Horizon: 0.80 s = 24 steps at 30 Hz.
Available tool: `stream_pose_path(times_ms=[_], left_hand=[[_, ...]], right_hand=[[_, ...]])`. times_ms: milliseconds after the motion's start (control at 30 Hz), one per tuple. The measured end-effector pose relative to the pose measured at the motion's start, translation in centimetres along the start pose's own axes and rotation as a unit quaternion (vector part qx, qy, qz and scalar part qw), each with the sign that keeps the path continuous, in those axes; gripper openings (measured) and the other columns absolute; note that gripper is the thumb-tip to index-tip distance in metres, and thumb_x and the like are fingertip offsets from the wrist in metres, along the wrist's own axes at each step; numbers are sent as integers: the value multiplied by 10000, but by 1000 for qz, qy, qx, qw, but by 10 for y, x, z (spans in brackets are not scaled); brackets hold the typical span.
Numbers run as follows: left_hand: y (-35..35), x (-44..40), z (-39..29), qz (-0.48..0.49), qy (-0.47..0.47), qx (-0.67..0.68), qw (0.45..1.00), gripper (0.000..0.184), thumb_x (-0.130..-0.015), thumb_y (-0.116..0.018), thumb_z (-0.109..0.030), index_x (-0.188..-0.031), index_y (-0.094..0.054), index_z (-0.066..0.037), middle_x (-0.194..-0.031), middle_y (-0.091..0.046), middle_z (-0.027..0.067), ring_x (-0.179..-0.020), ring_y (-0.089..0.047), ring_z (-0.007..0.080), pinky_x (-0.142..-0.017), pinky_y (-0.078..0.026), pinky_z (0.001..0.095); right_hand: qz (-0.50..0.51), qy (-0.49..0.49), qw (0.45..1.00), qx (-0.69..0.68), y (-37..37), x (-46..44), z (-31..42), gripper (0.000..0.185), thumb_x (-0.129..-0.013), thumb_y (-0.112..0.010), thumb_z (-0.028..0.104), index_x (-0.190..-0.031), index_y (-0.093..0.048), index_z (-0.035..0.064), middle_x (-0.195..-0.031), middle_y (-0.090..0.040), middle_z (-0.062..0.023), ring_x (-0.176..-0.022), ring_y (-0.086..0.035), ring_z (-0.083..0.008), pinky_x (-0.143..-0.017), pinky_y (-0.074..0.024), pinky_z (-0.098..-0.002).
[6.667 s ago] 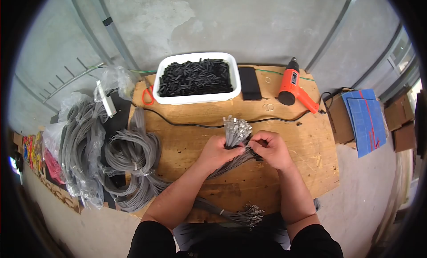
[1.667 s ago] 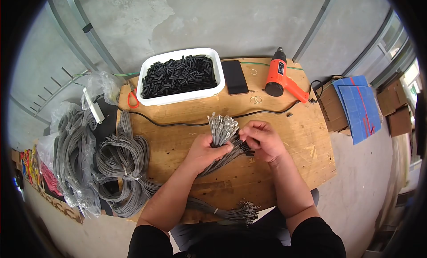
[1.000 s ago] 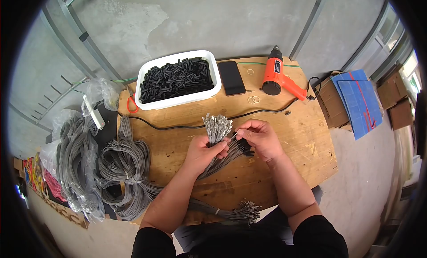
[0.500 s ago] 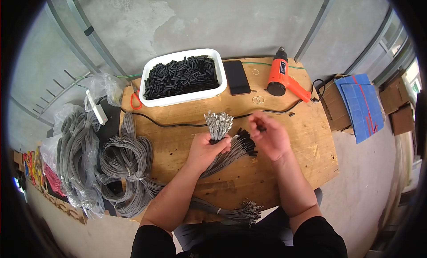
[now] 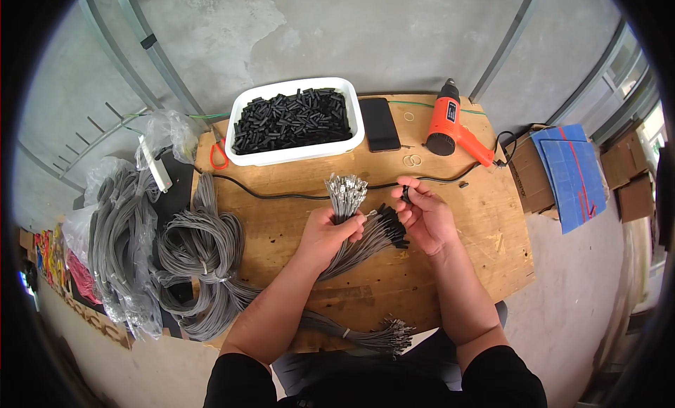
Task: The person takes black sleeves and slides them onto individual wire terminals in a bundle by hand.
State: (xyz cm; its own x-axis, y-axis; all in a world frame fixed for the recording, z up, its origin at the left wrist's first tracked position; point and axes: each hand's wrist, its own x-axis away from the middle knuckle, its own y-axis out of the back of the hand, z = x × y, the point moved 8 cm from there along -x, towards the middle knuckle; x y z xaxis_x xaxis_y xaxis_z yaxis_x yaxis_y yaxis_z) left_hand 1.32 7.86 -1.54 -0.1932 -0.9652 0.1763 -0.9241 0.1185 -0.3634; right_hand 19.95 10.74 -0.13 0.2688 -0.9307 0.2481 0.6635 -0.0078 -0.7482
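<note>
My left hand [image 5: 328, 233] is closed round a bundle of grey cables [image 5: 346, 194], whose silvery metal terminals point up and away from me. One terminal [image 5: 370, 214] sticks out sideways near the thumb, towards my right hand. My right hand [image 5: 432, 221] is pinched on small black tube pieces [image 5: 406, 194], palm turned partly up; how many it holds is hidden. Between the hands and lower lie grey cables with black-sleeved ends [image 5: 391, 227]. Another tied cable bundle [image 5: 365, 338] with bare metal terminals rests at the table's near edge.
A white tub [image 5: 295, 158] full of black tube pieces stands at the back. Nearby are a dark phone [image 5: 380, 125], an orange heat gun [image 5: 444, 123], rubber bands [image 5: 412, 160] and red-handled scissors [image 5: 219, 156]. Coiled grey cables [image 5: 202, 246] fill the left side. A black cord [image 5: 281, 196] crosses the table.
My right hand has turned and its fingers have come together, bringing the black tube pieces into view at the fingertips. A single terminal now stands out beside my left thumb.
</note>
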Motion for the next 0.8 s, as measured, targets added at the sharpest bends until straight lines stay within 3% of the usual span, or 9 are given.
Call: stream_pose_path(times_ms=[167, 367, 800], left_hand=[[0, 0, -1, -2, 9, 13, 1000, 115, -888, -713, -77, -925, -655, 14, -753, -646, 50, -639, -592, 128, -594, -470, 265], [-1, 0, -2, 8, -10, 22, 1000, 94, -886, -702, -65, -911, -663, 17, -732, -643, 46, -629, -589, 121, -588, -468, 264], [1, 1, -4, -2, -2, 34, 999, 95, -882, -703, -61, -891, -656, 21, -741, -635, 42, -634, -575, 102, -594, -464, 254]], right_hand=[[-10, 8, 999, 30, -3, 2, -5, 212, -1005, -482, 56, -1196, -573, 36, -928, -678, -121, -736, -614, -154, -620, -484, -238], [31, 22, 991, 125, -14, 8, -9, 107, -912, -655, 5, -1010, -695, -10, -862, -698, -85, -714, -594, -89, -599, -432, -198], [16, 45, 972, 231, -18, 12, -16, 138, -879, -713, 11, -1016, -705, 19, -868, -693, -29, -664, -524, -30, -575, -381, -168]])
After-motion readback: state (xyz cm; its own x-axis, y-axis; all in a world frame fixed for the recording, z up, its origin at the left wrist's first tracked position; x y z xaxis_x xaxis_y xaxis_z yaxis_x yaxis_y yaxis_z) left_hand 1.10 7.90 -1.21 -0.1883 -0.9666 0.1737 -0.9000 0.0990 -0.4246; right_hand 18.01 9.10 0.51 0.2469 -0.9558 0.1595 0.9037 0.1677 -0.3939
